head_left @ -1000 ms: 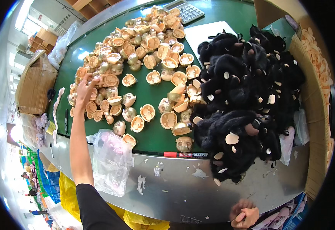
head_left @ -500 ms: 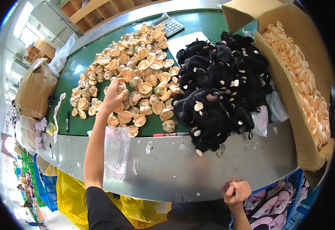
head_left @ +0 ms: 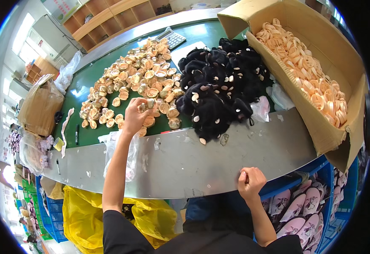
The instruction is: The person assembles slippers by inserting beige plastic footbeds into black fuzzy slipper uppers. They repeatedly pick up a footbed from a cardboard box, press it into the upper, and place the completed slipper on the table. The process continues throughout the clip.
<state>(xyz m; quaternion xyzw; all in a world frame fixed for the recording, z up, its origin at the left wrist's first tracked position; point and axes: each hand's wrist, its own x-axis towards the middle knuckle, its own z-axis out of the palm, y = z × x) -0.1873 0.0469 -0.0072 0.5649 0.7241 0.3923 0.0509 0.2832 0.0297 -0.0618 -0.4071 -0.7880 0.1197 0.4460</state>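
Observation:
My left hand (head_left: 135,115) is over the near edge of a large pile of gold, round plastic shells (head_left: 128,72) with peach-coloured hollow insides. Its fingertips pinch one gold plastic shell (head_left: 151,103). My right hand (head_left: 252,183) is curled into a fist above the near edge of the grey metal worktop (head_left: 180,165), well apart from the pile; whatever it may hold is hidden. To the right of the shells lies a heap of black furry pieces (head_left: 219,84) with small pale, ear-like bits on them.
An open cardboard box (head_left: 286,80) at the right holds many peach plastic rings. A calculator (head_left: 173,39) lies at the back, clear plastic bags (head_left: 130,158) on the worktop. A yellow bag (head_left: 81,216) hangs below; a blue crate (head_left: 328,199) with pink slippers stands lower right.
My left hand has come up from the shells with one pinched in its fingers. My right hand stays closed near the worktop edge. The whole view has shifted.

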